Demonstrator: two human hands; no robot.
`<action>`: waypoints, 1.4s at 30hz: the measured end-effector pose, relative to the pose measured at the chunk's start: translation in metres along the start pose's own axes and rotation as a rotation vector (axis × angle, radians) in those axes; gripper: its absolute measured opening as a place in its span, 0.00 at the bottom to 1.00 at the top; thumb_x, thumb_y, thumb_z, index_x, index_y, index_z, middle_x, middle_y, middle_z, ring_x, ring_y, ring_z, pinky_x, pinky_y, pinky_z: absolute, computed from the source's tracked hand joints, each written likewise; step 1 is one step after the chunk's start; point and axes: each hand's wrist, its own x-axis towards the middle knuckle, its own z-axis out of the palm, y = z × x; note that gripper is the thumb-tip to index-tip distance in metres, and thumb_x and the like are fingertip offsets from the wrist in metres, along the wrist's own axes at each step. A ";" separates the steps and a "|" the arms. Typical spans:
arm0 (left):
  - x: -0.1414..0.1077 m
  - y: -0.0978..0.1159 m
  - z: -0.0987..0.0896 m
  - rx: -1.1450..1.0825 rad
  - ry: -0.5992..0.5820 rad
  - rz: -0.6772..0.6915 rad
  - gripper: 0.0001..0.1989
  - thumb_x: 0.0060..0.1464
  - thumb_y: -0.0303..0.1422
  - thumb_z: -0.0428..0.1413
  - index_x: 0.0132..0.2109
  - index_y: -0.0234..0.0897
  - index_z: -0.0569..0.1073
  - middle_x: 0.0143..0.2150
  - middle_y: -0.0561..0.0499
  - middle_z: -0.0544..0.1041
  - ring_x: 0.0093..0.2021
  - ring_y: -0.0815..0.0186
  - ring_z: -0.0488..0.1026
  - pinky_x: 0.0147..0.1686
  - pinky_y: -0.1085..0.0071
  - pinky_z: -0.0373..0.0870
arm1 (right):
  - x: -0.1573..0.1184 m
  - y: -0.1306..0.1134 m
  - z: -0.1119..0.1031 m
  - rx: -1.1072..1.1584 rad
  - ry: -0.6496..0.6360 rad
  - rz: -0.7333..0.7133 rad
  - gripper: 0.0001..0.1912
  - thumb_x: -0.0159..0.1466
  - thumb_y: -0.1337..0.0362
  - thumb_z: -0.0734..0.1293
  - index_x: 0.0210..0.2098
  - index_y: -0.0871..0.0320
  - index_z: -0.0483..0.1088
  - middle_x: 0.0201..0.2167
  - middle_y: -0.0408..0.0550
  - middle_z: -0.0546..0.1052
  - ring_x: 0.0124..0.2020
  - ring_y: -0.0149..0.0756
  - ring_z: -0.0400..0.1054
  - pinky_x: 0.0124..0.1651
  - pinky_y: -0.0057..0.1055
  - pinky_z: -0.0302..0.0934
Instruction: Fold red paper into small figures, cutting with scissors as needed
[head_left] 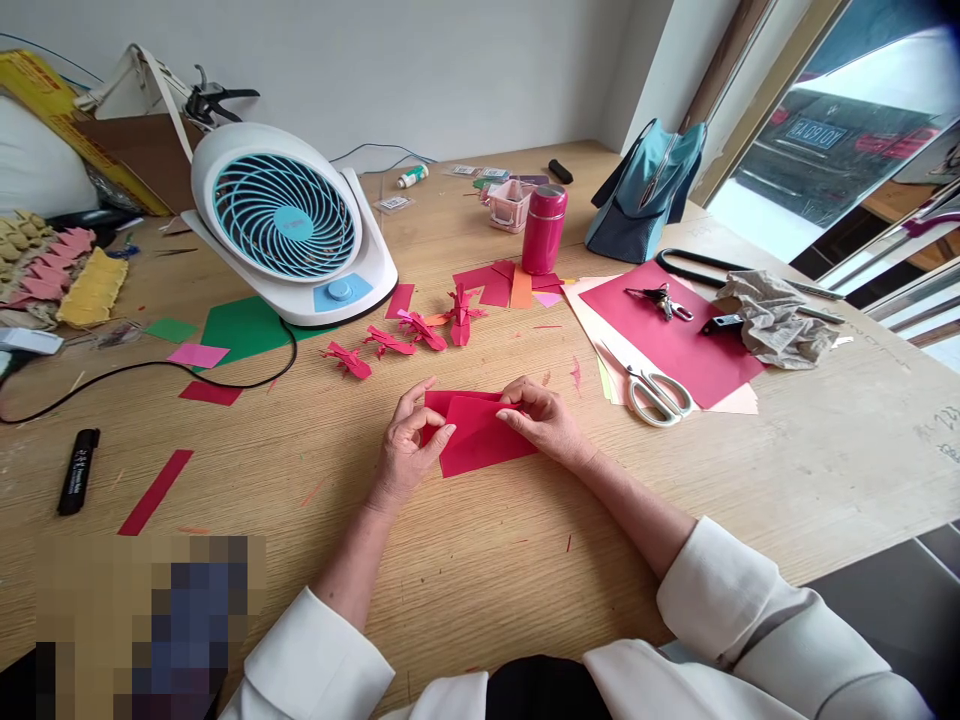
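Observation:
A red sheet of paper (pixel 480 437), folded over so that two layers show, is held just above the wooden table. My left hand (pixel 409 440) pinches its left edge between thumb and fingers. At the upper right corner my right hand (pixel 544 422) grips the same paper, thumb in front. Beyond my hands stands a row of several folded red paper figures (pixel 390 342), the rightmost one (pixel 463 316) upright. To the right, white-handled scissors (pixel 654 392) lie partly over a stack of paper topped by a large red sheet (pixel 667 340).
A white fan (pixel 292 225) stands at the back left, its black cord running left. A pink flask (pixel 544 230), a pink basket (pixel 510 205) and a blue bag (pixel 646 195) are at the back. A black marker (pixel 79 472) and a red strip (pixel 156 492) lie left.

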 end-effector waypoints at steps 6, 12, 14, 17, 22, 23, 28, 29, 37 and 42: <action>-0.004 -0.006 0.002 -0.077 -0.070 -0.072 0.11 0.56 0.36 0.58 0.28 0.38 0.69 0.25 0.55 0.68 0.27 0.69 0.65 0.30 0.73 0.64 | 0.000 0.002 0.001 0.007 0.036 0.017 0.16 0.62 0.50 0.69 0.28 0.56 0.68 0.30 0.46 0.71 0.33 0.34 0.65 0.37 0.32 0.60; -0.005 -0.001 0.003 -0.119 -0.038 -0.098 0.08 0.57 0.37 0.57 0.32 0.38 0.71 0.29 0.53 0.72 0.32 0.67 0.69 0.35 0.71 0.66 | 0.000 -0.003 0.003 -0.014 0.005 -0.003 0.17 0.62 0.51 0.69 0.26 0.56 0.67 0.28 0.45 0.70 0.30 0.33 0.63 0.35 0.32 0.58; -0.004 0.003 0.004 -0.096 -0.001 -0.085 0.09 0.56 0.36 0.58 0.31 0.39 0.71 0.29 0.54 0.71 0.32 0.66 0.69 0.37 0.70 0.66 | 0.000 -0.004 0.004 -0.015 0.001 -0.010 0.17 0.62 0.51 0.69 0.26 0.56 0.66 0.28 0.45 0.70 0.31 0.33 0.63 0.35 0.32 0.58; -0.002 0.009 0.004 -0.069 0.069 -0.062 0.10 0.55 0.36 0.60 0.29 0.39 0.70 0.31 0.53 0.70 0.36 0.65 0.69 0.40 0.69 0.67 | -0.001 -0.005 0.005 -0.006 -0.003 -0.004 0.17 0.62 0.51 0.69 0.26 0.56 0.66 0.28 0.45 0.70 0.31 0.33 0.63 0.35 0.32 0.58; 0.000 0.018 0.003 -0.055 0.074 -0.061 0.10 0.55 0.34 0.60 0.28 0.39 0.69 0.28 0.54 0.70 0.32 0.66 0.67 0.39 0.70 0.66 | -0.002 -0.006 0.006 0.020 -0.019 -0.003 0.16 0.62 0.53 0.69 0.26 0.57 0.67 0.28 0.45 0.69 0.31 0.33 0.63 0.36 0.31 0.58; 0.000 0.020 0.002 -0.049 0.071 -0.064 0.10 0.55 0.34 0.59 0.28 0.38 0.69 0.27 0.55 0.70 0.31 0.67 0.67 0.38 0.70 0.65 | -0.002 -0.006 0.006 0.022 -0.021 -0.001 0.16 0.62 0.53 0.70 0.26 0.57 0.67 0.28 0.45 0.69 0.31 0.32 0.64 0.36 0.31 0.58; -0.001 0.031 0.001 -0.004 0.055 -0.126 0.11 0.56 0.34 0.58 0.28 0.37 0.68 0.27 0.55 0.70 0.30 0.69 0.67 0.35 0.73 0.64 | -0.002 -0.008 0.006 0.067 -0.020 0.047 0.17 0.61 0.51 0.70 0.27 0.58 0.67 0.27 0.43 0.69 0.29 0.31 0.62 0.34 0.29 0.57; -0.001 0.032 0.001 0.005 0.056 -0.135 0.11 0.56 0.34 0.58 0.28 0.37 0.67 0.27 0.56 0.70 0.30 0.70 0.67 0.35 0.74 0.63 | -0.002 -0.008 0.005 0.080 -0.024 0.064 0.17 0.61 0.51 0.70 0.27 0.58 0.68 0.27 0.43 0.68 0.29 0.30 0.61 0.34 0.29 0.56; -0.003 0.028 0.004 0.030 0.049 -0.189 0.12 0.56 0.35 0.58 0.27 0.36 0.67 0.26 0.56 0.70 0.29 0.71 0.65 0.33 0.75 0.62 | -0.003 -0.003 0.007 0.152 -0.036 0.155 0.17 0.59 0.51 0.71 0.29 0.57 0.67 0.26 0.41 0.67 0.28 0.29 0.60 0.31 0.26 0.54; -0.004 0.026 0.006 0.034 0.053 -0.197 0.12 0.55 0.35 0.59 0.27 0.36 0.68 0.26 0.56 0.71 0.28 0.71 0.65 0.32 0.75 0.61 | -0.002 0.005 0.008 0.210 -0.034 0.174 0.17 0.59 0.51 0.72 0.38 0.56 0.68 0.32 0.43 0.70 0.30 0.30 0.63 0.32 0.26 0.58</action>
